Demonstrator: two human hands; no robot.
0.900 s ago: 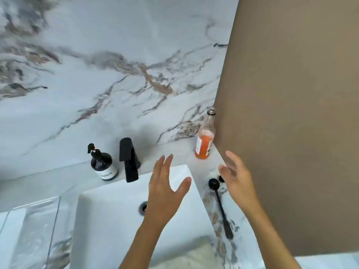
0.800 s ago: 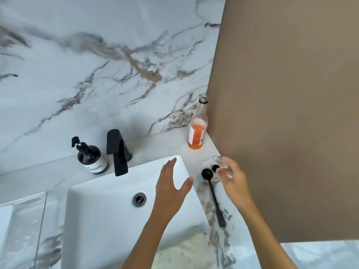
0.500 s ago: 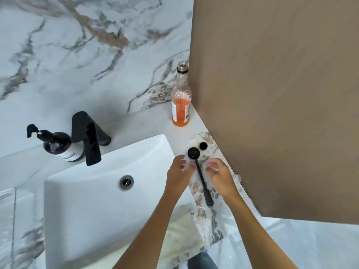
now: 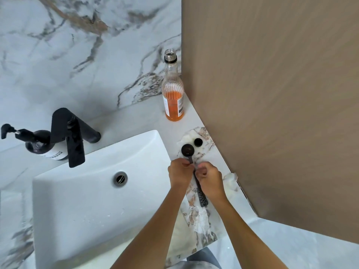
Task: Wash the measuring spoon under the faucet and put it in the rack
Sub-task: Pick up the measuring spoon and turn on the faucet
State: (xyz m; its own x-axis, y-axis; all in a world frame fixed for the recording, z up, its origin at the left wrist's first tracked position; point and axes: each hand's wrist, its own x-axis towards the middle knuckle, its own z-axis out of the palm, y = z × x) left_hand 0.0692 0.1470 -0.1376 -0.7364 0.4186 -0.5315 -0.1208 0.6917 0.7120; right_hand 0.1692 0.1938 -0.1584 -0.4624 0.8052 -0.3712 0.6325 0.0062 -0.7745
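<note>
Both hands pinched the long black plastic measuring spoon (image 4: pixel 187 150) where it lay on the marbled white surface (image 4: pixel 196 220) right of the white basin (image 4: pixel 81 191). The left hand (image 4: pixel 179 172) and right hand (image 4: pixel 208 178) had fingers clamped on its handle near the bowl. To lift well, a firm mid-handle grip seemed wise, keeping the bowl level. Its long axis ran away from the person, bowl far, perforated end near.
</note>
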